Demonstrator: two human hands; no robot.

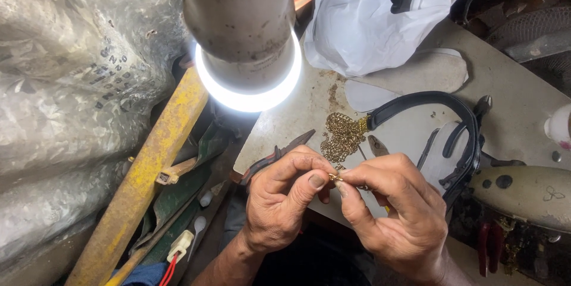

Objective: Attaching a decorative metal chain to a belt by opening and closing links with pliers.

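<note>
Under the glaring lamp point(247, 54), over the cluttered bench point(523, 89), my left hand point(279, 202) and right hand point(395, 214) both pinch a tiny gold link point(335, 176) (chain pile point(342, 137) just beyond), mid-joining I'd judge, which wants steady fingertips next.

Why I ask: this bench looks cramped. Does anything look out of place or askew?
Yes. The gold chain lies in a tangled heap on the table, and the red-handled pliers overhang its edge. Both hands, left and right, pinch a small gold link.
</note>
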